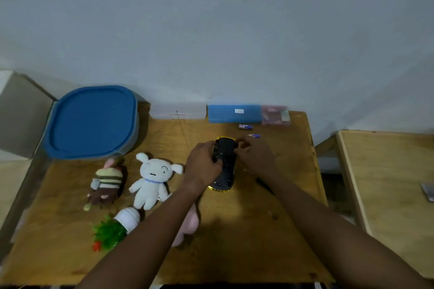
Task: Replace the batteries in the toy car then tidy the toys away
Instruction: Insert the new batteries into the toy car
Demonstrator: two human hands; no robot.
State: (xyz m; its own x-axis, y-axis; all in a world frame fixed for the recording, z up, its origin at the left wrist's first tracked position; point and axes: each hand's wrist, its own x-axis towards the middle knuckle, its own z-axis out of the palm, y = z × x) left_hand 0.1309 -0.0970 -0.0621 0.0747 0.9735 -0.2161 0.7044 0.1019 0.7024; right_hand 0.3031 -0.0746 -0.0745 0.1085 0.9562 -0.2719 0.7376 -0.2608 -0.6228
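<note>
The left hand [203, 164] is forming a grip closed on the left flank of the toy car [225, 166], fingers wrapping over its black underside; the car is lying upside down on the tabletop [234, 241], yellow body showing at both ends, its length running away from the person. The right hand [254, 155] is resting against the car's far right edge; its fingers are curled together at the underside, but whether that grip is clamping any part cannot be told.

Just beyond the right hand, two loose batteries are lying on the tabletop, one battery [254, 135] near the fingertips and a second battery [245, 126] slightly farther back; both are lying apart from the car. Behind them, along the wall, a clear case [177, 111], a blue case [234, 114] and a pink case [275, 115] are standing in a row.

To the left of the car, a white plush [152, 180] and a striped brown plush [106, 183] are lying face up; a pink plush [189, 225] is lying partly under the left forearm; a green plastic plant [109, 233] in a white pot is lying tipped over near the front. A blue-lidded bin [92, 122] is sitting at the far left corner.
</note>
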